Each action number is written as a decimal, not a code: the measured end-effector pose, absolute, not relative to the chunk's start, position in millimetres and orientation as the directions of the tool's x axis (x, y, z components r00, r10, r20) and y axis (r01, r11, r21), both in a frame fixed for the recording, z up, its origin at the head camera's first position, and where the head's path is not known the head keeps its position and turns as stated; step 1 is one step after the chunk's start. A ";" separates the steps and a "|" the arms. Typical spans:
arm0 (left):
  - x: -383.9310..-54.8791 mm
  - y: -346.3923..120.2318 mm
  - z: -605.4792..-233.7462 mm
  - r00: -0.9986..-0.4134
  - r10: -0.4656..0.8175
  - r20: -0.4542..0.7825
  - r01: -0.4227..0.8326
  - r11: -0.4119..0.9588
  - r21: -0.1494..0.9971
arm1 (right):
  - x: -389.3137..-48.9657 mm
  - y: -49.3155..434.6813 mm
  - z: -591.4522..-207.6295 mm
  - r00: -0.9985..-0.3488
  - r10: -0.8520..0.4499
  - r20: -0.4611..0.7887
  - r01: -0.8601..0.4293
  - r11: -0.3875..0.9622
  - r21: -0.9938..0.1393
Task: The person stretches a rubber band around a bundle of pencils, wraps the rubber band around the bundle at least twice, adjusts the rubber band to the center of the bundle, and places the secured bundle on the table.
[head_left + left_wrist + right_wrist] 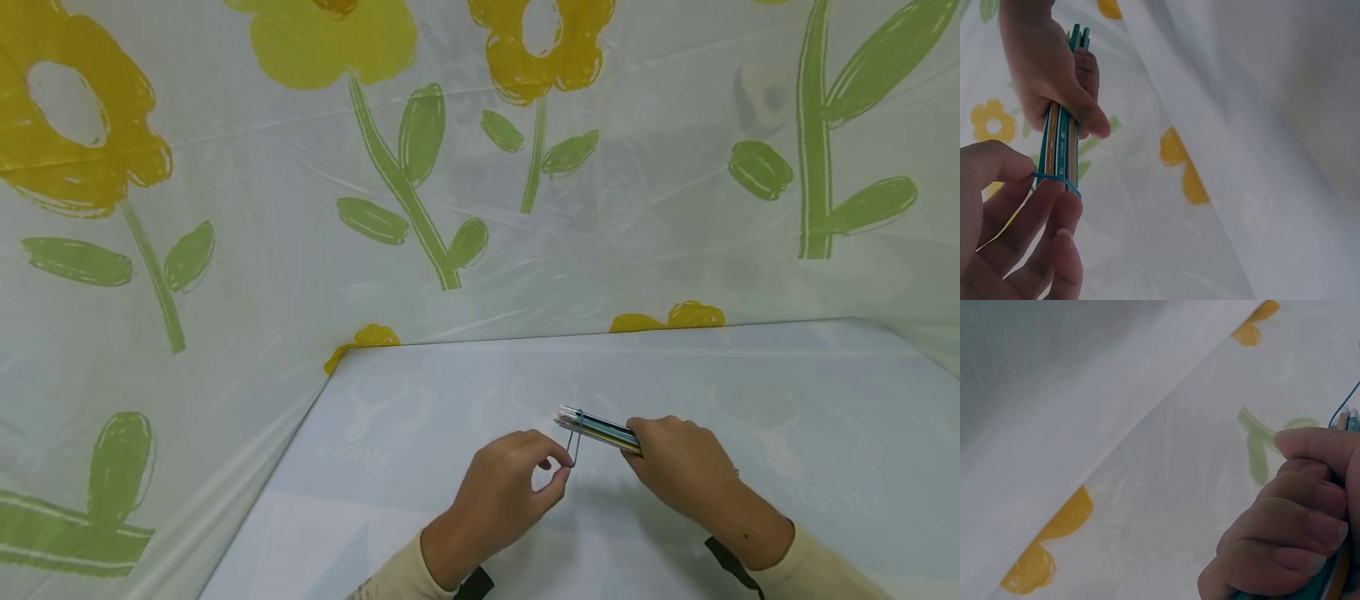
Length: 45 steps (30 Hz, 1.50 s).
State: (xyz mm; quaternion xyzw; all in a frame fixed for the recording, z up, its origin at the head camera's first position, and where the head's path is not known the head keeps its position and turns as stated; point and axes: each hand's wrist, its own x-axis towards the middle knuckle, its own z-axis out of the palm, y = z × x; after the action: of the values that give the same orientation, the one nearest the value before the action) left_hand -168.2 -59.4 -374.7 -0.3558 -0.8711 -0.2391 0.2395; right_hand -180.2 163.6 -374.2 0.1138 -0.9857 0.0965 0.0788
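Observation:
A bundle of pencils (607,432) in green, yellow and dark colours is held above the table by my right hand (684,467), its fingers wrapped round it. A thin blue rubber band (578,442) loops round the bundle near its left end. Between thumb and forefinger, my left hand (510,482) pinches the band and pulls it down and away from the pencils. The left wrist view shows the band (1054,177) crossing the pencils (1060,144). In the right wrist view, curled fingers (1291,519) cover most of the bundle.
A white table (420,392) with faint deer prints lies under both hands. Behind its far edge hangs a pale curtain (660,183) printed with yellow flowers and green leaves. Dark straps (474,583) show at both wrists.

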 end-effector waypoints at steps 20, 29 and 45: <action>-167.0 -58.6 -373.0 -0.463 0.611 0.642 0.883 0.376 0.280 | -182.1 160.9 -376.9 -0.964 -0.229 0.137 -0.251 0.952 -0.174; -168.0 -57.6 -377.5 -0.545 0.616 0.569 0.838 0.383 0.388 | -182.1 168.9 -373.8 -0.952 -0.221 0.210 -0.260 0.948 -0.183; -178.5 -59.4 -386.5 -0.788 0.518 0.332 0.558 0.375 0.740 | -181.4 172.0 -370.8 -0.938 -0.199 0.283 -0.270 0.933 -0.237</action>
State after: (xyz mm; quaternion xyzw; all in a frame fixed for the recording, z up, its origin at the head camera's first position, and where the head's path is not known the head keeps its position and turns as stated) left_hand -178.5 -59.4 -386.5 -0.3247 -0.8288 -0.4552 0.0220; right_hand -181.4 172.0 -370.8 0.1203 -0.9748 0.1375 0.1282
